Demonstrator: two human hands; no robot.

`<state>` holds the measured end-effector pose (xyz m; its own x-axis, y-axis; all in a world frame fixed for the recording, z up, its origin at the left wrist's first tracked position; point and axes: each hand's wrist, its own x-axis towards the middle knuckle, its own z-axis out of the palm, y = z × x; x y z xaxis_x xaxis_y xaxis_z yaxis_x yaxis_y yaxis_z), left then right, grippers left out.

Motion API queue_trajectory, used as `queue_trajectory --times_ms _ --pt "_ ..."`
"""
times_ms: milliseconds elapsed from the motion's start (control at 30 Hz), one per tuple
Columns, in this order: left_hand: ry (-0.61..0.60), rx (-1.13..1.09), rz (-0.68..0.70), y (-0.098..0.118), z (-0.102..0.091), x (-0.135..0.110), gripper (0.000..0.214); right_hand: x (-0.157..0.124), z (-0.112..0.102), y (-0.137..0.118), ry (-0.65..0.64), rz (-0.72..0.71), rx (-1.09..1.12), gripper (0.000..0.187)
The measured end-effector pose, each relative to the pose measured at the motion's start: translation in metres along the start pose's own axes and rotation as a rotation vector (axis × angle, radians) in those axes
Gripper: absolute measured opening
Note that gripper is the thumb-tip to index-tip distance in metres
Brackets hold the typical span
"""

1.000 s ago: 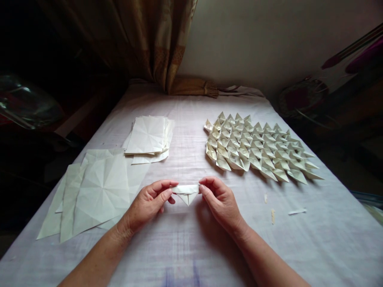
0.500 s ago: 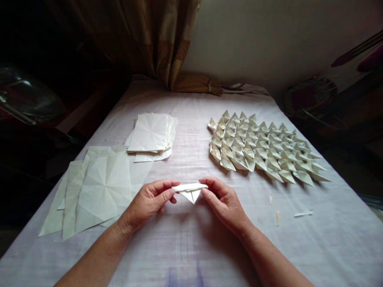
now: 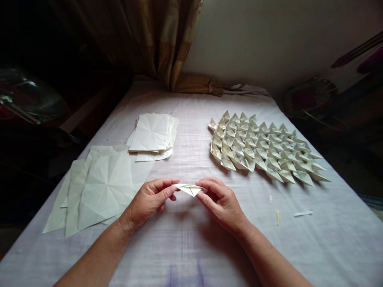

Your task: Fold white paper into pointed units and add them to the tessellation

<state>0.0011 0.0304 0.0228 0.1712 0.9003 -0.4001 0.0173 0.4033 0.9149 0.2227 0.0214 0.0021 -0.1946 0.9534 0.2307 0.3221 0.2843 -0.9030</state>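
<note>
**Cloth-covered desk (image 3: 185,115) is spreading beneath a small folded paper (image 3: 190,189)**

The folded paper is hanging just above the desk, between the two hands, with its long edge lying crosswise and its point facing the person. The left hand (image 3: 154,197) is pinching its left end, fingers closing narrowly on it, thumb in front. The right hand (image 3: 220,201) is gripping the other end the same way, its fingers curling behind the paper.

Just beside the left hand, large creased sheets (image 3: 106,185) are lying in a loose, overlapping spread, the fold lines fanning out from the middle of the top one. Farther back, a stack of creased sheets (image 3: 151,133) is resting with its edges sticking out unevenly.

Ahead of the right hand and to its right, many pointed paper pieces (image 3: 254,147) are standing close together in rows. Nearer, a white strip (image 3: 303,213) and a yellowish scrap (image 3: 278,218) are lying apart.

Beyond the desk, a brown curtain (image 3: 170,59) is hanging beside a plain wall (image 3: 251,44).
</note>
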Motion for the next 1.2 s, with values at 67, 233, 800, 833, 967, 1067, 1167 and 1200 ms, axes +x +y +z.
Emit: queue_trajectory --times_ms 67,233,800,833,967,1067,1167,1200 --pt "-0.005 0.019 0.000 0.000 0.000 0.000 0.049 0.000 0.001 0.000 -0.005 -0.025 -0.026 0.017" --pt "-0.022 0.109 0.001 0.001 0.001 0.000 0.048 0.000 0.003 0.002 0.005 -0.090 -0.065 0.018" --pt "0.028 0.145 0.003 -0.001 0.007 0.002 0.045 -0.001 0.007 0.002 -0.008 -0.094 -0.179 0.016" --pt "0.044 0.131 -0.004 -0.001 0.008 0.002 0.044 -0.001 0.008 0.002 -0.014 -0.092 -0.186 0.016" --pt "0.103 0.095 0.005 0.001 0.013 0.002 0.037 -0.001 0.008 0.001 -0.017 -0.063 -0.199 0.018" --pt "0.125 0.081 0.042 -0.001 0.016 0.001 0.031 -0.002 0.009 0.001 -0.044 -0.001 -0.147 0.020" --pt "0.140 0.079 0.110 -0.006 0.016 0.002 0.024 -0.002 0.008 0.000 -0.061 0.052 -0.100 0.021" --pt "0.144 0.081 0.137 -0.008 0.016 0.002 0.022 -0.002 0.008 0.000 -0.062 0.064 -0.083 0.022"
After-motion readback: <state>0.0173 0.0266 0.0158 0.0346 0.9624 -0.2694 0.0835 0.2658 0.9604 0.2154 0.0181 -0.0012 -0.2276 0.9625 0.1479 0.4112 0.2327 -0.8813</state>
